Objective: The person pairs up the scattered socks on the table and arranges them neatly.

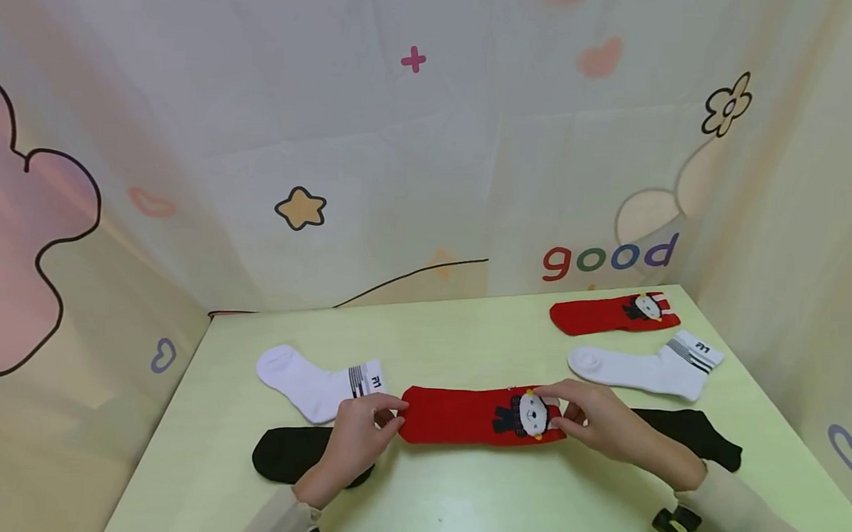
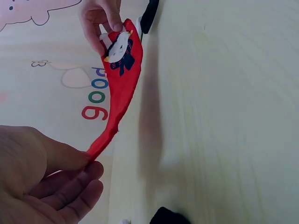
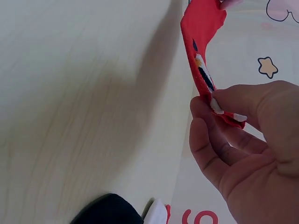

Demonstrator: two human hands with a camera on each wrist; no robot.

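A red sock (image 1: 456,416) with a white cartoon animal face is stretched sideways between both hands, held above the table as its shadow in the wrist views shows. My left hand (image 1: 355,440) pinches its plain end between thumb and fingers. At the patterned end, my right hand (image 1: 607,421) pinches the fabric near the animal face. In the left wrist view the red sock (image 2: 122,88) sags and twists slightly between the two grips. The right wrist view shows the thumb pressing the sock's edge (image 3: 200,70) against the fingers.
Left on the pale table (image 1: 460,502) lie a white striped sock (image 1: 298,379) and a black sock (image 1: 285,453), partly behind the left arm. To the right lie another red sock (image 1: 593,315), a white striped sock (image 1: 627,369) and a black sock (image 1: 702,436). A printed curtain (image 1: 430,141) hangs behind.
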